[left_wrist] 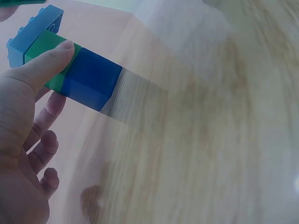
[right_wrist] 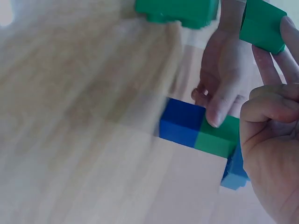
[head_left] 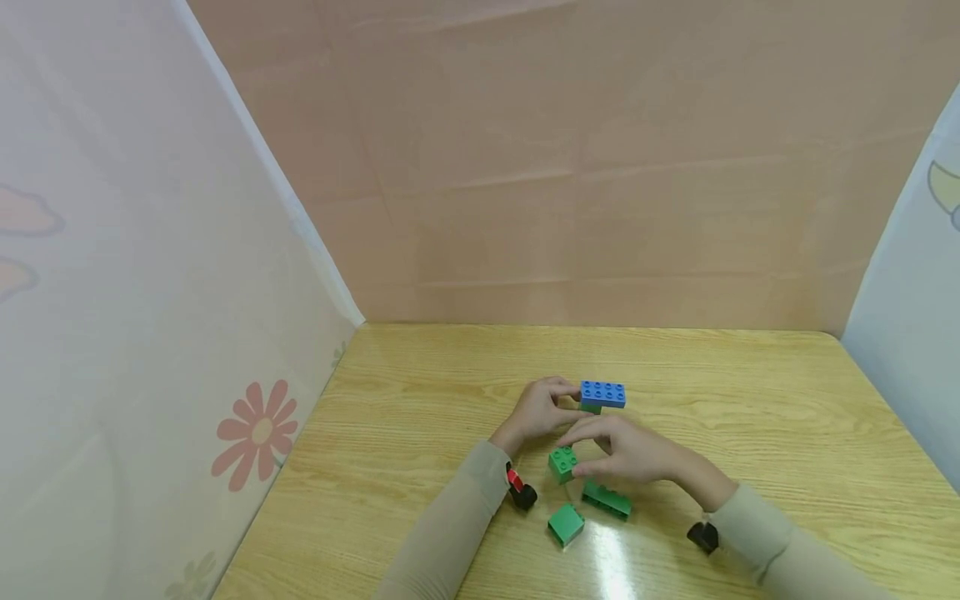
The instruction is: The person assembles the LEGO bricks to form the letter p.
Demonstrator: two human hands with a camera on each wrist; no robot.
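Observation:
A small stack stands on the table: a blue block (left_wrist: 93,79) at the bottom, a green block (left_wrist: 42,44) in the middle, and a longer blue brick (head_left: 602,394) with studs across the top, overhanging to one side. My left hand (head_left: 542,408) pinches the green middle block between thumb and fingers; its other fingers are loosely curled. Nearer to me, my right hand (head_left: 628,450) pinches a separate green two-by-two brick (head_left: 562,465) by thumb and fingertips, studs facing up in the head view. In the right wrist view this green brick (right_wrist: 264,25) is above the left hand.
Two more green bricks lie on the wooden table (head_left: 420,392) close to me: a long one (head_left: 606,500) on its side below the right hand, and a shorter one (head_left: 566,525). Cloth walls border the table at the back, left and right.

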